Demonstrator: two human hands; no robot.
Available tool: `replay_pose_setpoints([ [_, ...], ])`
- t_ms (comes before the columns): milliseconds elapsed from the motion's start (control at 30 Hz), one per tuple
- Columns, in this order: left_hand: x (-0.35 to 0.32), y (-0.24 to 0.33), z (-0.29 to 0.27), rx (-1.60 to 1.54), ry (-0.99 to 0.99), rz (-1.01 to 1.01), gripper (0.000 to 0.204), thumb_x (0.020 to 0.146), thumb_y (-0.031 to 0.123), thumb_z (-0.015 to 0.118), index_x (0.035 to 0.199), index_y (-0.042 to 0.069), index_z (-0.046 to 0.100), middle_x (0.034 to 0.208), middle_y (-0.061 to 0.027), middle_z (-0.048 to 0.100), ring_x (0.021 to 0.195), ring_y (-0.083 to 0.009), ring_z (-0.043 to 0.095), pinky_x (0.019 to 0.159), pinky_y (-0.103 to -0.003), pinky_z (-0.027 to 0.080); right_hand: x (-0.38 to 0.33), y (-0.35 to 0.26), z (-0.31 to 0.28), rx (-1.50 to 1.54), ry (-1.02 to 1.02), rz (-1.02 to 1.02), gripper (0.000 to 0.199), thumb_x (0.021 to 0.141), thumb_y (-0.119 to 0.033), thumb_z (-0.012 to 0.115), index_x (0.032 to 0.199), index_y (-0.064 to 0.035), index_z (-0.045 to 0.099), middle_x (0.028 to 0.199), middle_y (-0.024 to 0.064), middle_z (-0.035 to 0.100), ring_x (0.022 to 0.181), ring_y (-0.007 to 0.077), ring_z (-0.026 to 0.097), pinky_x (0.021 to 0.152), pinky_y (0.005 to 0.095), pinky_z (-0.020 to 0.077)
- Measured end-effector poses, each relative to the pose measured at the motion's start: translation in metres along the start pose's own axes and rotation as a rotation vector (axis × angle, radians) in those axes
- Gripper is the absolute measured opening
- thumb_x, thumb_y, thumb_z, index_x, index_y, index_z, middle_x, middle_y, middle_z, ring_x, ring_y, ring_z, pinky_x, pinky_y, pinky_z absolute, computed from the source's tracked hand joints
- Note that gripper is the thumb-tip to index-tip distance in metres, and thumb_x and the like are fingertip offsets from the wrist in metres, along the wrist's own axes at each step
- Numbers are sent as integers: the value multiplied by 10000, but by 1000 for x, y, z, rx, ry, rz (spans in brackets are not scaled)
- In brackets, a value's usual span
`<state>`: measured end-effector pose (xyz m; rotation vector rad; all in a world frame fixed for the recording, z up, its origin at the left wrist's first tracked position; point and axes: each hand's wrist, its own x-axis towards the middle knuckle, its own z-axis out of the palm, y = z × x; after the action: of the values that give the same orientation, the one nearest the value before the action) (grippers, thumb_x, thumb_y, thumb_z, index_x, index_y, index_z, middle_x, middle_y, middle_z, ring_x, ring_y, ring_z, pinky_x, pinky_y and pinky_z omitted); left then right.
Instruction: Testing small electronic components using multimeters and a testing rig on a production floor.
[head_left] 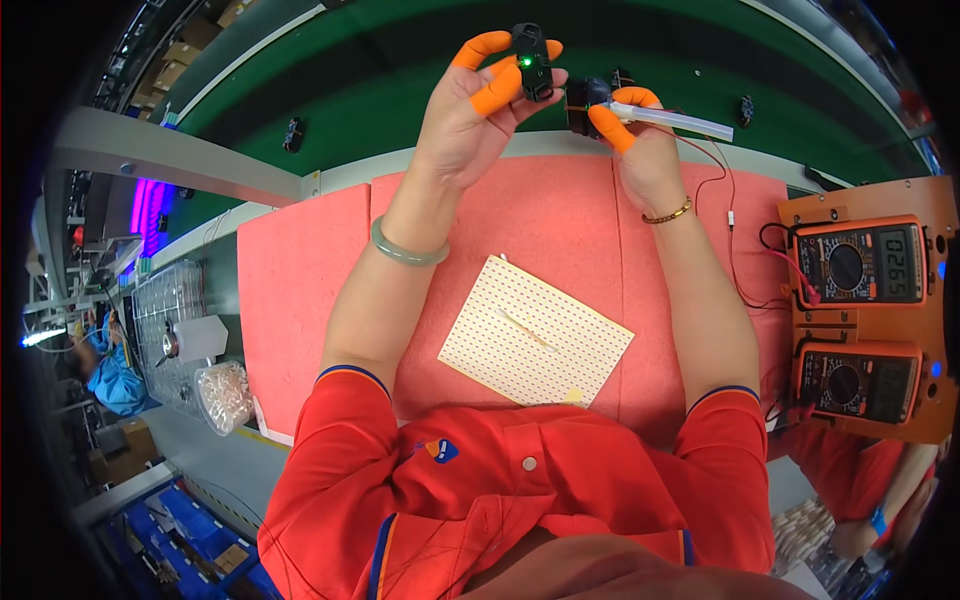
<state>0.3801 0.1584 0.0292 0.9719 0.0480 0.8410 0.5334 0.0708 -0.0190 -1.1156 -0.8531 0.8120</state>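
My left hand (455, 125), with orange finger cots, holds up a small black electronic device (533, 62) whose green light glows. To its right, my right hand (648, 160), also in orange cots, has its thumb and finger closed on a translucent white stick (690, 122). A dark device (578, 108) sits at those fingertips; whether the right hand grips it too I cannot tell. Thin red and black wires (732, 240) run down from near the right hand toward the multimeters. Both hands are over the green belt's near edge, beyond the pink mat (300, 290).
A cream dotted board (490, 350) lies on the mat with a cotton swab (527, 331) on it. Two orange multimeters (846, 265) stand at right. Small devices (292, 134) sit on the green belt (350, 110). A tub of swabs (224, 396) is at left. Another person's arm (905, 490) shows lower right.
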Motion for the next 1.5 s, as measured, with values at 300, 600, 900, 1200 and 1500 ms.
replay_pose_setpoints([
  [300,1,0,-2,-466,100,-137,264,844,99,419,1085,-9,408,1124,-200,433,970,-270,508,816,-327,459,5,7,-3,172,62,34,179,733,-45,607,870,-42,492,793,14,504,731,93,484,643,223,409],
  [600,23,-32,-14,806,380,-215,365,774,236,541,1048,3,478,937,-140,555,892,-239,531,756,-305,457,8,8,-11,252,85,32,204,779,-26,536,973,-26,473,929,71,509,870,175,512,760,344,455],
  [900,31,1,-69,2249,376,-17,327,722,337,570,974,129,574,1013,-124,528,930,-283,492,759,-369,427,7,7,-15,337,92,22,215,779,-14,526,984,-11,461,950,88,509,880,194,514,771,361,456],
  [1200,-21,110,-178,2308,490,-550,283,744,118,520,1020,61,547,993,-146,563,928,-299,536,774,-373,431,10,6,-10,303,102,39,149,765,-28,555,894,-29,480,893,61,501,844,174,520,739,342,476],
  [1500,11,9,-27,505,228,-269,341,789,47,504,1119,-12,442,1004,-97,531,862,-157,538,756,-258,447,8,1,-11,502,12,96,194,796,-60,526,982,-45,471,953,61,498,860,161,506,757,347,453],
])
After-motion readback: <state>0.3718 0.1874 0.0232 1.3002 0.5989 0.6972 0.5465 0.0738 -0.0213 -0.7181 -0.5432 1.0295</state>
